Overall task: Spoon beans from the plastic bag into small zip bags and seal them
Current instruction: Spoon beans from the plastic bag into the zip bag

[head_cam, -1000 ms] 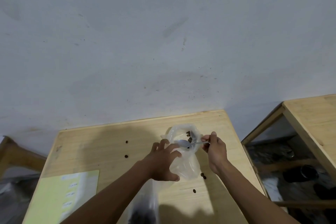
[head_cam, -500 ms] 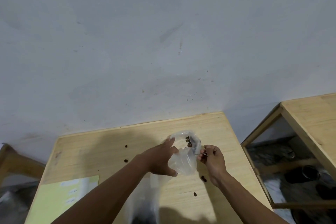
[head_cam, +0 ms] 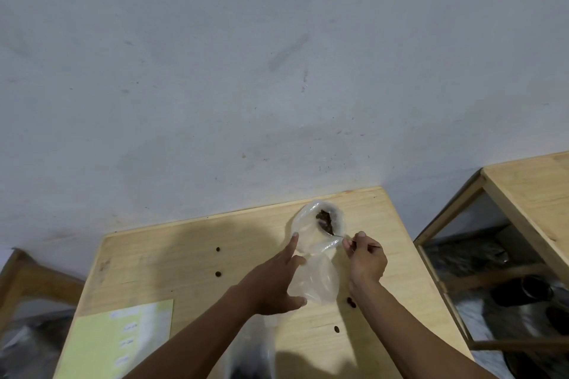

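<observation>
My left hand [head_cam: 274,283] holds a small clear zip bag [head_cam: 317,280] upright over the wooden table [head_cam: 172,258]. Its index finger lies straight along the bag's left edge and its thumb sits under the bag's bottom. My right hand [head_cam: 366,258] pinches the thin handle of a metal spoon [head_cam: 337,236]. The spoon's bowl sits in the bag's open mouth with a heap of dark beans [head_cam: 324,220] on it. The large plastic bag [head_cam: 255,344] lies near the table's front edge, under my left forearm, with dark beans showing at the frame's bottom.
Several loose beans [head_cam: 218,273] lie scattered on the table, some by my right wrist. A yellow-green sheet [head_cam: 123,338] covers the front left corner. A second wooden table [head_cam: 529,191] stands at the right across a gap, and a grey wall backs both.
The zip bag has been raised and stretched taller toward the wall. My left index finger has straightened along its edge. The spoon now sits in the bag's mouth loaded with beans.
</observation>
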The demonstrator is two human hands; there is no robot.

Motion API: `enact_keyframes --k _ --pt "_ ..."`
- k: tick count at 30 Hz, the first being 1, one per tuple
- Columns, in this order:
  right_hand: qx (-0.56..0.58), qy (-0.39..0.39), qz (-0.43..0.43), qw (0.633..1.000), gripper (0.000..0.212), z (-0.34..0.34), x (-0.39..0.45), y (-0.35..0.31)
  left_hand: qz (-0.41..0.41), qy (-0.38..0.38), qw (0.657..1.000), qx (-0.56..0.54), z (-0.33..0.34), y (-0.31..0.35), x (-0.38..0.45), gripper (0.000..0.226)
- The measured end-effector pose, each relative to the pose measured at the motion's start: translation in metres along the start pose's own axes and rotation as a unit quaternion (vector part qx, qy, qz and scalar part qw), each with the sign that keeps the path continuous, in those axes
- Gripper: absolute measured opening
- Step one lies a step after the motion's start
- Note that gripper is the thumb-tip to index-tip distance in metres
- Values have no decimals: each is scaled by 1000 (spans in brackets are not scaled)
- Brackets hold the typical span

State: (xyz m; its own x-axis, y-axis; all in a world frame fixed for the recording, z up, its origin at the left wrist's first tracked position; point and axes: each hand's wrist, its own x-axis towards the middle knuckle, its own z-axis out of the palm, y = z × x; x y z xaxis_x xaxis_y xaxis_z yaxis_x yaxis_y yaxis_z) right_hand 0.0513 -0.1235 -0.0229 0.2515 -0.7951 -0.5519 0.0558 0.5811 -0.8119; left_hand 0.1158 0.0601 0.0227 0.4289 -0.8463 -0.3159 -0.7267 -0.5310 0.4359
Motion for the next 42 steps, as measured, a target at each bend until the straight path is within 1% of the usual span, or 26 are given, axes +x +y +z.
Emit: enact_keyframes --k 3,6,8,12,16,17,20,22,23,25,28,30,33,36,38,42 --pt "15 16 4 1000 18 5 0 3 7 -11 1000 24 2 -1 4 77" --pt "2 11 18 1000 20 6 2 8 18 1 999 41 2 -2 12 76" --pt "-8 5 30 1000 21 4 3 7 23 -4 998 50 0 -4 21 76" --pt "-80 15 31 996 20 -3 5 5 28 -33 997 59 -8 -5 39 76" --pt "-108 22 31 993 22 -8 9 2 77 -31 992 96 -13 0 50 74" --pt "-113 25 31 993 22 -8 9 -1 76 -34 992 100 -14 2 51 74" --pt "-95 37 42 994 20 -5 13 -5 32 -54 994 87 -22 6 52 74" --pt "-69 61 70 993 22 -3 18 -7 4 -78 995 68 -25 9 47 75" --pt "-34 70 95 992 23 -3 20 -7 -2 -87 994 61 -24 9 44 76" --pt "38 82 138 986 25 -3 24 -8 -2 -94 994 57 -21 8 38 75" --pt "71 88 139 984 29 3 23 -10 11 -94 994 49 -17 10 31 73" --pt "76 76 120 987 24 9 19 -8 18 -100 994 47 -16 11 29 74" --pt "62 28 92 993 18 11 16 -5 8 -90 996 22 -13 8 25 75" --pt "40 -32 79 996 17 7 19 -5 -16 -44 998 -30 -11 3 24 72" --pt "20 -60 65 996 17 2 21 -7 -30 -13 999 -43 -10 0 24 72" --pt "-26 -124 18 992 25 -5 16 -15 -54 35 996 -63 -6 -9 26 76"
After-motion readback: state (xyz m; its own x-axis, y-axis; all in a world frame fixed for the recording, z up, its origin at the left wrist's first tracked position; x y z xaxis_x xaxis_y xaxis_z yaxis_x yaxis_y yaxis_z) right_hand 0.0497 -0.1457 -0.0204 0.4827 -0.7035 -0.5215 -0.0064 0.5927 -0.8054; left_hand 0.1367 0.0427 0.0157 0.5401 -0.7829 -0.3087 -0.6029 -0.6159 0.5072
